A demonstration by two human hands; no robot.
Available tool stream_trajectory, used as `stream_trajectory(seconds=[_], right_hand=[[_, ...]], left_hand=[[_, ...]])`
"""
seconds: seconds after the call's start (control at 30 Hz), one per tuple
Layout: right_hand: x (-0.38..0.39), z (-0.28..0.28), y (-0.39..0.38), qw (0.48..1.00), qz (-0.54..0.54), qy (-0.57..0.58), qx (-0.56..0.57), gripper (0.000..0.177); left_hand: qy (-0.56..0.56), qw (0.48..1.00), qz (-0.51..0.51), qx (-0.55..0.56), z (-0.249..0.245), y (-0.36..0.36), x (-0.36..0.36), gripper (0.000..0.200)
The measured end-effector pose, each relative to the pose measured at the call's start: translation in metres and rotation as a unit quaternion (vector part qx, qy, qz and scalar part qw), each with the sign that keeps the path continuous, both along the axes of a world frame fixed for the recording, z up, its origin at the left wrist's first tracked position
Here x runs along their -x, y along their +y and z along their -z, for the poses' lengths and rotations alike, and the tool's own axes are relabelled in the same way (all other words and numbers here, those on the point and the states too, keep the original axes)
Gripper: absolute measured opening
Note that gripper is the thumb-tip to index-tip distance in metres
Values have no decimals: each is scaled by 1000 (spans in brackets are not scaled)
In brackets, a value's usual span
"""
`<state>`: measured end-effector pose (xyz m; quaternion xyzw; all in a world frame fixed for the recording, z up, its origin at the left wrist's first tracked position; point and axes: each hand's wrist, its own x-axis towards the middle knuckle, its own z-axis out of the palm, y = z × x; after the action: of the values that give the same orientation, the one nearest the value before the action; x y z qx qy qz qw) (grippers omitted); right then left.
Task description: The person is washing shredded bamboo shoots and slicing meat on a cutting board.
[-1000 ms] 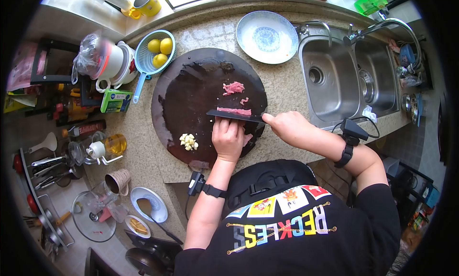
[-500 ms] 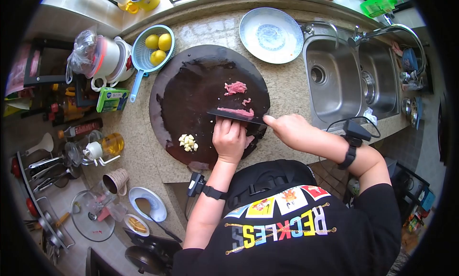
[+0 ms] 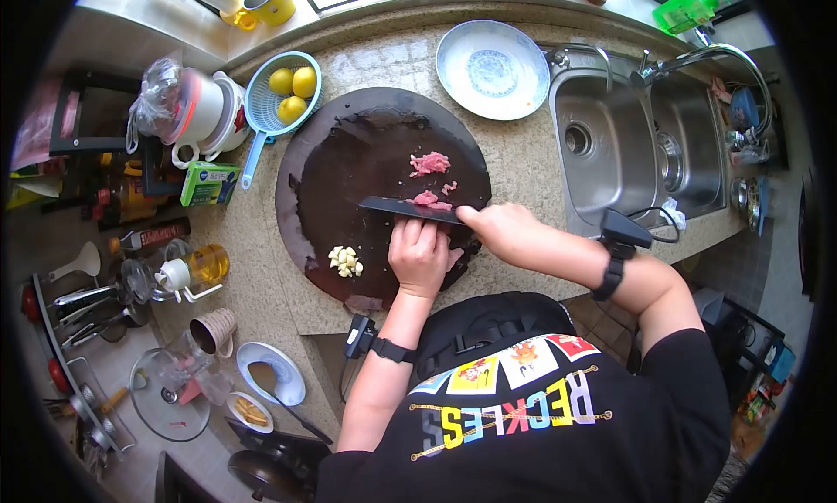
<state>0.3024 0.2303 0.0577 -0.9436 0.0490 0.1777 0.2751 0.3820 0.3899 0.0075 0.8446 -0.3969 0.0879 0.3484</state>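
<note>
My right hand grips the handle of a dark-bladed kitchen knife, whose blade points left across the round dark chopping board. My left hand has its fingers curled down, tips close to the blade, pressing on a piece of raw meat that shows at its right side. Cut meat lies against the far side of the blade. Beyond it sits a small heap of chopped meat with a loose bit nearby. A pile of chopped garlic rests on the board's near left.
Behind the board stands a blue-and-white plate; a double sink is to the right. To the left are a blue colander with yellow fruit, a green box, an oil bottle and a mug.
My right hand and the knife have shifted left. The long strip of meat beyond the blade is now a shorter, bunched pile. My left hand stays nearly in place.
</note>
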Motion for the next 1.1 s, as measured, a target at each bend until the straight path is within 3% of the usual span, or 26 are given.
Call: stream_trajectory(seconds=[0.13,0.37,0.5,0.57,0.73,0.97,1.1], right_hand=[[22,-18,-12,999,17,49,15,19],[-2,-6,-3,1000,10,-12,13,17],[-6,-9,-16,998,47,-26,45,14],[-8,-8,-23,989,118,-73,55,15],[16,-23,-21,997,36,-50,48,17],[31,-22,-11,996,20,30,75,17],[-2,3,10,998,26,-30,58,18]], left_hand=[[-1,1000,-6,-7,-1,2,1,23],[5,1000,1,-1,-2,6,2,18],[6,1000,0,16,2,5,3,18],[0,1000,-1,16,4,7,4,17],[-3,1000,-9,16,2,5,5,16],[-26,1000,-7,-1,0,6,5,20],[1,1000,5,-22,1,7,5,19]])
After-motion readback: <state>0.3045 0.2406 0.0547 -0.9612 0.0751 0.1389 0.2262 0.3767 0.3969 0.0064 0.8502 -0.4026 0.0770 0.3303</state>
